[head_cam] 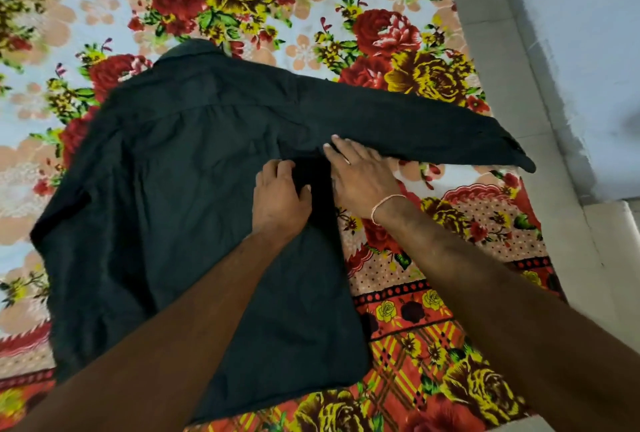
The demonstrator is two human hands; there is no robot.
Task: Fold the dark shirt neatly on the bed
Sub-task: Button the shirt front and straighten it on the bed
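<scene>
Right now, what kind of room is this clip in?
Most likely a bedroom at home. A dark shirt lies spread on a bed covered with a flowered sheet, and a plain painted wall runs along the bed's right side.

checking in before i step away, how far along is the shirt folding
Early. Done: the dark button-up shirt lies spread back-up on the floral bedsheet. In hand: the left hand and right hand press at the underarm of the long right-side sleeve. Left: that sleeve is still stretched out, the body unfolded.

Both hands (pixel 281 196) on dark shirt (pixel 166 168)
</scene>
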